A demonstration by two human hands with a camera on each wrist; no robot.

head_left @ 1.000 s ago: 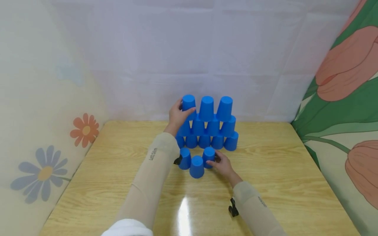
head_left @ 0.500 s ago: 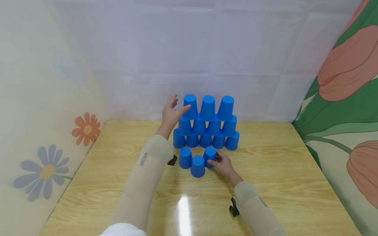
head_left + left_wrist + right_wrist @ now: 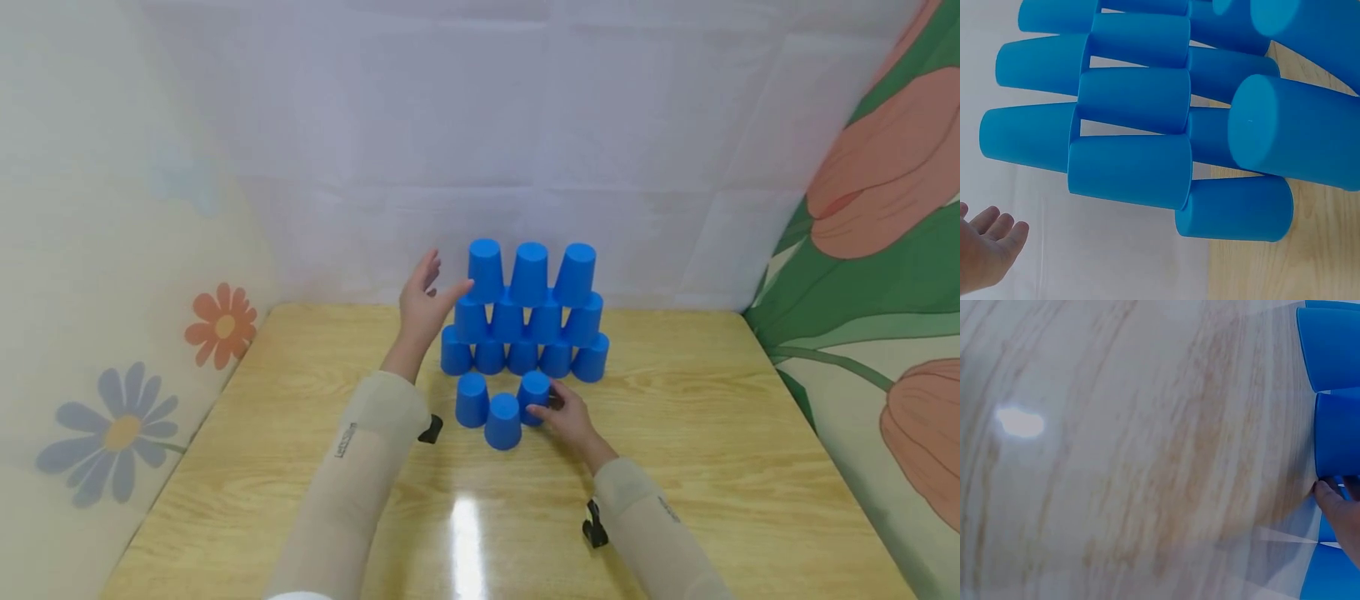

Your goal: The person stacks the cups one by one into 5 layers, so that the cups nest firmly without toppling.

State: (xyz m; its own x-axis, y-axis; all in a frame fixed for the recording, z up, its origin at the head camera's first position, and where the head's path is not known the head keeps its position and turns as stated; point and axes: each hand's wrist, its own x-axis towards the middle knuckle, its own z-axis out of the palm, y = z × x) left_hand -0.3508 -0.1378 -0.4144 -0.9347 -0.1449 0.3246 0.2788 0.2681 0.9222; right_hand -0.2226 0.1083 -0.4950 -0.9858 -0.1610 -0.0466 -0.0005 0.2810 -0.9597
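Blue cups stand upside down in a three-row stack, with three more cups in front. At the left end of the stack's top row is a blue cup (image 3: 485,272). My left hand (image 3: 422,310) is beside it with fingers spread, apart from the cups in the left wrist view, where the fingers (image 3: 999,228) show at lower left. My right hand (image 3: 572,418) holds the right front cup (image 3: 535,392), thumb on its near side; the other fingers are partly hidden behind it. Next to that are the middle front cup (image 3: 502,422) and the left front cup (image 3: 472,400).
All cups are on a wood-grain table (image 3: 675,433). A white cloth (image 3: 480,125) hangs behind the stack. Patterned panels with flowers stand left and right (image 3: 892,208). A black strap clip (image 3: 595,527) hangs from the right sleeve, another from the left.
My left hand has let go of the top left cup and drawn away to the left and a little down. The cup stays on the stack. My right hand keeps its place.
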